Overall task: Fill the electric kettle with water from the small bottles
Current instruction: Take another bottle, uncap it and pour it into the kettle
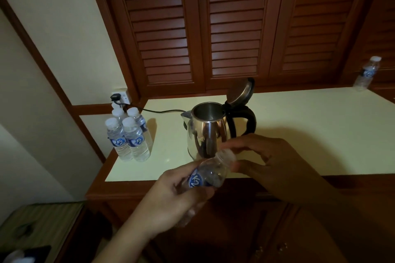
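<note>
A steel electric kettle (pixel 208 134) with a black handle stands on the cream counter (pixel 299 134), lid tipped open. In front of it my left hand (pixel 171 196) grips a small clear water bottle (pixel 210 174) with a blue label, tilted with its neck toward the kettle. My right hand (pixel 275 162) pinches the bottle's cap end (pixel 229 155) with thumb and fingers. A cluster of several capped small bottles (pixel 128 136) stands at the counter's left end.
The kettle's black cord (pixel 158 111) runs left to a wall socket (pixel 119 97). Another small bottle (pixel 366 74) stands at the far right by the louvred wooden doors (pixel 235 28). A striped surface (pixel 38 228) lies lower left.
</note>
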Demonstrator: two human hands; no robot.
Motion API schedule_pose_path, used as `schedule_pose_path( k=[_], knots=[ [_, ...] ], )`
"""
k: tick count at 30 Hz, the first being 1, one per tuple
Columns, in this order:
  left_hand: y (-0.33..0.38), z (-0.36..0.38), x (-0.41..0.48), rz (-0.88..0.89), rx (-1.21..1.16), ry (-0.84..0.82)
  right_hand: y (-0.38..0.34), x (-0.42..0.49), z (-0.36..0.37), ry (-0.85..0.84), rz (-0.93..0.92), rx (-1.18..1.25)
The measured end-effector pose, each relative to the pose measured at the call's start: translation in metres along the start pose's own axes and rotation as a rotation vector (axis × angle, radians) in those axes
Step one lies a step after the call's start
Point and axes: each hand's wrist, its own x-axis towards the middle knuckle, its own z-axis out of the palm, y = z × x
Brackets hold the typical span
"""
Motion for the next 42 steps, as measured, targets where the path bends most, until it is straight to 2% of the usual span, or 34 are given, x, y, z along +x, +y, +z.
schedule_pose_path(
  k=[8, 10, 12, 14, 16, 18, 19, 20, 23, 24, 25, 27, 28, 30, 33, 38, 42],
  knots=[
    [-0.008, -0.015, -0.002, -0.353, -0.343, -0.204, -0.013, -0.007, 0.001, -0.054, -0.106, 0.149],
    [-0.027, -0.019, 0.007, -0.423, -0.183, -0.128, -0.016, -0.006, 0.000, -0.084, -0.118, 0.169],
    [-0.034, -0.017, 0.005, -0.415, 0.041, -0.147, -0.020, -0.005, -0.002, -0.103, -0.149, 0.166],
    [-0.028, -0.017, 0.003, -0.367, -0.103, -0.173, -0.023, -0.001, -0.002, -0.110, -0.180, 0.180],
    [-0.015, -0.014, -0.001, -0.366, -0.053, -0.199, -0.028, 0.005, -0.002, -0.118, -0.212, 0.201],
    [-0.009, -0.018, 0.004, -0.459, -0.315, -0.235, -0.031, 0.011, -0.003, -0.104, -0.278, 0.085],
    [0.002, -0.008, 0.002, -0.426, -0.512, -0.432, -0.032, 0.014, -0.004, -0.097, -0.314, -0.026],
    [0.002, -0.007, 0.002, -0.404, -0.581, -0.453, -0.032, 0.017, -0.004, -0.098, -0.337, -0.141],
    [-0.001, -0.004, 0.001, -0.277, -0.560, -0.520, -0.030, 0.021, -0.001, -0.095, -0.415, -0.395],
    [0.011, -0.001, 0.006, -0.224, -0.549, -0.704, -0.027, 0.021, 0.002, -0.069, -0.449, -0.433],
    [0.013, 0.003, 0.016, -0.216, -0.581, -0.688, -0.023, 0.021, 0.005, -0.040, -0.478, -0.434],
    [0.004, 0.001, 0.024, -0.385, -0.611, -0.655, -0.011, 0.022, 0.010, 0.019, -0.496, -0.356],
    [0.001, -0.003, 0.027, -0.427, -0.470, -0.594, -0.005, 0.022, 0.012, 0.046, -0.469, -0.309],
    [-0.004, -0.003, 0.034, -0.297, -0.159, -0.326, 0.008, 0.021, 0.014, 0.097, -0.372, -0.282],
    [0.005, 0.013, 0.036, -0.065, 0.254, -0.077, 0.027, 0.020, 0.016, 0.114, -0.177, -0.307],
    [-0.015, 0.038, 0.056, 0.211, 0.574, 0.217, 0.045, 0.021, 0.008, 0.147, 0.140, -0.273],
    [-0.011, 0.063, 0.089, 0.204, 0.534, 0.237, 0.054, 0.015, -0.015, 0.324, 0.246, -0.047]
  ],
)
